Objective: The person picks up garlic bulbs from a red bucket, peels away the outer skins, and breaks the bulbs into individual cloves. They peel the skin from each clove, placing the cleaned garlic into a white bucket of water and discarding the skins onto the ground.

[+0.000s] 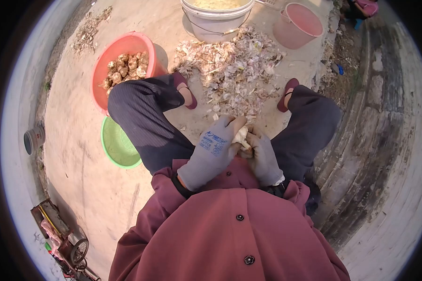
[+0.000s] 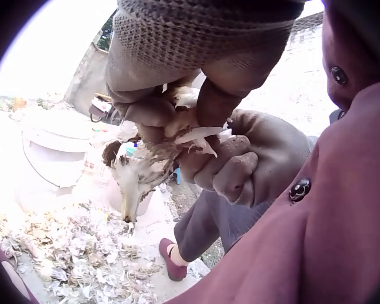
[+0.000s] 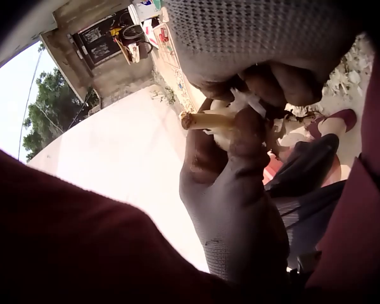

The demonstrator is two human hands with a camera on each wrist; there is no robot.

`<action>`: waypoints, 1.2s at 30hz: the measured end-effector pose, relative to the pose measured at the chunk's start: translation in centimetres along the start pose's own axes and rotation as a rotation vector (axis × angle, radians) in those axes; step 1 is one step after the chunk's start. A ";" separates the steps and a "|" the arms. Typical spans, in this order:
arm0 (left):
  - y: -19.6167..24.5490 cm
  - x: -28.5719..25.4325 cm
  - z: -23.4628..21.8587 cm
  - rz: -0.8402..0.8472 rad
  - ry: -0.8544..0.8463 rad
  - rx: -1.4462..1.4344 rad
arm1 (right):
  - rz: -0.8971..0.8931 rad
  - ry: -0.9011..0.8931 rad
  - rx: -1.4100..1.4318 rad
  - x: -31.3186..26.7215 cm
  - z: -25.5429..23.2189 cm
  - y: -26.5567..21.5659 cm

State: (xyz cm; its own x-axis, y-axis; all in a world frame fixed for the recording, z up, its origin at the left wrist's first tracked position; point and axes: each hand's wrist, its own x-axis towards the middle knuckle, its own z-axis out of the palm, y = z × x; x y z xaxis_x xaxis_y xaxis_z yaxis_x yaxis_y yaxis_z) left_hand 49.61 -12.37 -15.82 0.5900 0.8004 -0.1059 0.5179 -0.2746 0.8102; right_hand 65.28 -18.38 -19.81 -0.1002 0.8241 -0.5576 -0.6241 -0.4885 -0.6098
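Both hands wear grey gloves and meet in front of the lap in the head view. My left hand (image 1: 210,150) grips a whitish garlic bulb (image 1: 241,136). From the other side my right hand (image 1: 263,158) pinches the same bulb, its fingers curled in against it. Loose, torn skin (image 2: 137,180) hangs from the garlic in the left wrist view. The cut stem (image 3: 209,121) of the bulb sticks out between the fingers in the right wrist view. Much of the bulb is hidden by the gloves.
Garlic skins (image 1: 241,70) lie heaped between the feet. A red basin (image 1: 101,56) of garlic bulbs and a green basket (image 1: 109,152) stand at the left. Ahead are a white bucket (image 1: 211,25) and a pink bucket (image 1: 286,35). Another person (image 1: 368,7) is at the far right.
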 end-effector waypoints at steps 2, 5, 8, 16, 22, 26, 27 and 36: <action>-0.6 -0.4 0.3 0.037 0.106 -0.082 | 0.023 0.053 0.048 -0.2 0.7 -0.1; -0.2 -0.1 0.3 0.070 0.150 -0.100 | 0.004 0.088 -0.022 0.2 0.3 0.4; -0.7 0.2 -0.2 -0.103 0.081 -0.303 | -0.090 0.111 -0.146 0.4 1.1 -0.3; -1.7 0.4 -0.9 -0.125 0.161 -0.399 | -0.077 0.037 -0.012 0.9 0.2 -1.0; -2.3 0.3 -0.5 -0.128 0.199 -0.600 | -0.201 0.319 -0.610 2.0 -1.0 -1.4; -1.8 0.4 -0.7 -0.103 0.169 -0.537 | -0.327 0.391 -0.547 1.2 -2.0 -4.0; -1.8 0.4 -0.8 -0.102 0.169 -0.537 | -0.328 0.391 -0.546 1.1 -1.4 -4.6; -1.1 0.4 -1.4 0.061 0.057 -0.227 | -0.214 0.044 -0.800 0.4 1.5 -3.8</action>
State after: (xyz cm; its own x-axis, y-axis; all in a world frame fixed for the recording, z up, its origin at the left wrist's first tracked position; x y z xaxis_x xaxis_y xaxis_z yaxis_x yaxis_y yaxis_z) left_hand 48.44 -11.00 -16.00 0.5770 0.8163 -0.0255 0.3262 -0.2017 0.9235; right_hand 66.42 -15.78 -16.85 -0.0012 0.9187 -0.3951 0.1154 -0.3923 -0.9126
